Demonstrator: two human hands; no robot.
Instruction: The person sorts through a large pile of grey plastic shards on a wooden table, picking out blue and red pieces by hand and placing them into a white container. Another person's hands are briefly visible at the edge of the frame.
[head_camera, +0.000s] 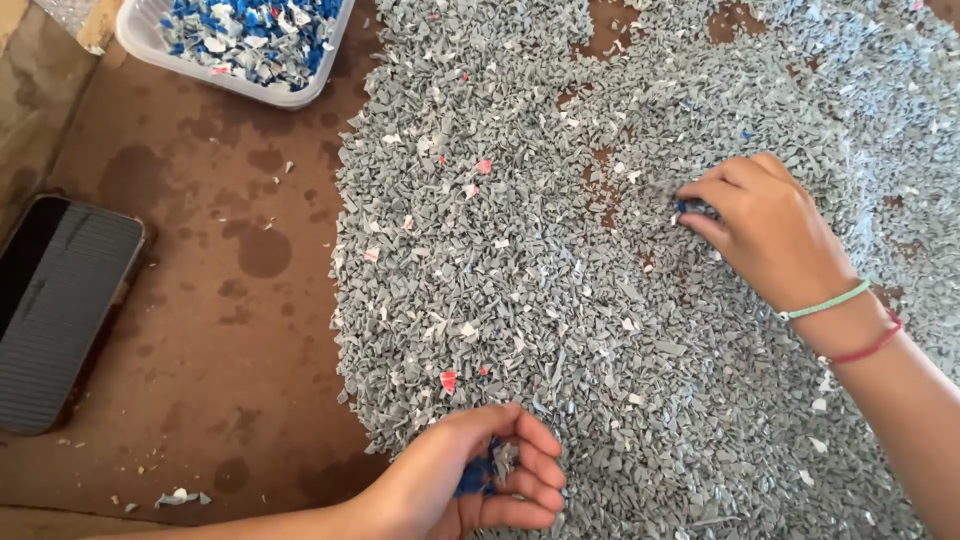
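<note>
A wide pile of small grey plastic flakes (620, 300) covers the brown surface, with a few red, white and blue bits mixed in. My left hand (480, 480) is cupped palm up at the pile's near edge and holds several blue flakes (475, 478). My right hand (765, 225) rests on the pile further right, its fingertips pinched on a blue flake (688, 207). Two thin bracelets, one green and one red, circle my right wrist.
A white tray (140, 45) with blue, white and red flakes stands at the top left. A dark phone (60, 310) lies on the stained brown surface (230, 330) at the left. A few stray flakes lie near the bottom left.
</note>
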